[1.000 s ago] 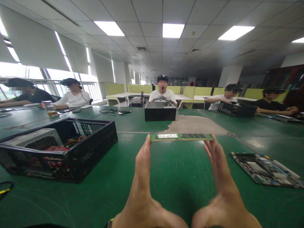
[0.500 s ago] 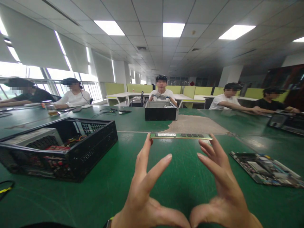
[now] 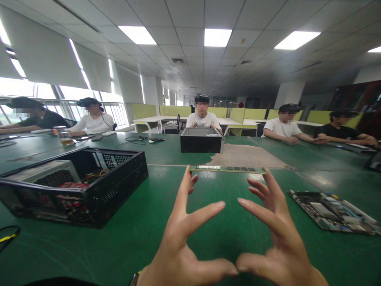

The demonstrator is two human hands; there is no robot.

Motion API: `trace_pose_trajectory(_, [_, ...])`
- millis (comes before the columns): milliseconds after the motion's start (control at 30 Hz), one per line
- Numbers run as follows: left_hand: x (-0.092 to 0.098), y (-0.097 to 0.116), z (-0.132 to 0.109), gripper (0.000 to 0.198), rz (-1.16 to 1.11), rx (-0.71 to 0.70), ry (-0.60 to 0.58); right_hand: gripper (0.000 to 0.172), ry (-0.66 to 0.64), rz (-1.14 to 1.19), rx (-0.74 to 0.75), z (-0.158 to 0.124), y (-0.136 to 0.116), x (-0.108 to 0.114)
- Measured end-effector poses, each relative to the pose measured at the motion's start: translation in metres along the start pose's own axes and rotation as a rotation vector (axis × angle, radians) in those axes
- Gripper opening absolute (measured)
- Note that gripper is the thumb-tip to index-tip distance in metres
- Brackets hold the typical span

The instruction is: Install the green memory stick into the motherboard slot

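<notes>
Currently a desktop RAM module (image 3: 228, 169) spans two bare hands, apparently clear of the table (image 3: 208, 186), lying lengthwise left to right and seen at a shallow angle. White label and dark chips just readable as shapes; print too small. Clock centred on the module from here on.

Left hand (image 3: 178, 234) at seven o'clock, right hand (image 3: 282, 234) at five. Each puts one long fingertip against a short end of the module, so the hold is an end-to-end squeeze shared between them. Index fingers spread well away from it, tips pointing at each other with a gap between, nothing in them. Thumbs low at six o'clock, tips touching or nearly so; cannot tell which.

Handling, by judgement: light, thin, stiff along its length. Fragile at the contact edge and at the soldered chips; smooth ends give little purchase, so uneven pressure could let it pivot or slip. Best hold: short ends or top edge, away from contacts and chips, squeeze gentle and equal.

Around it: uncovered black computer case (image 3: 116, 198) with a metal power supply (image 3: 50, 176), nine o'clock, well apart. Bare motherboard (image 3: 324, 210) flat on the table, between three and four. Second computer case (image 3: 201, 143) between ten and eleven, a co-worker in a white shirt (image 3: 205, 120) seated behind it.
</notes>
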State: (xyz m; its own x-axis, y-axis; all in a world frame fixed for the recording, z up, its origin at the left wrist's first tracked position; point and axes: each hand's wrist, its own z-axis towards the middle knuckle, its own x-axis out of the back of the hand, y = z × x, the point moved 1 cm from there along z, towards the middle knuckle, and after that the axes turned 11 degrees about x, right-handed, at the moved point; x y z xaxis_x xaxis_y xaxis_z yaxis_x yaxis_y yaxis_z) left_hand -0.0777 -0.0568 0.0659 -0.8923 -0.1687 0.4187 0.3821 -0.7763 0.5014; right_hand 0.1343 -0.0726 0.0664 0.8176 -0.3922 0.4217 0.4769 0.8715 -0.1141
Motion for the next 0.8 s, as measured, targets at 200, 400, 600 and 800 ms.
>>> trace_pose_trajectory(200, [-0.001, 0.003, 0.003, 0.057, 0.028, -0.003, 0.051, 0.059, -0.003, -0.011, -0.011, -0.001, -0.005, -0.006])
trace_pose_trajectory(400, [-0.005, 0.009, 0.004, 0.058, 0.078, -0.016, 0.088, 0.06, 0.041, -0.014, -0.03, -0.001, -0.007, -0.012])
trace_pose_trajectory(600, [-0.008, 0.009, 0.005, 0.057, 0.089, -0.006, 0.098, 0.061, 0.049, -0.017, -0.022, -0.002, -0.008, -0.015])
trace_pose_trajectory(800, [-0.01, 0.012, 0.003, 0.062, 0.114, 0.002, 0.096, 0.062, 0.053, -0.027, -0.021, -0.001, -0.007, -0.016])
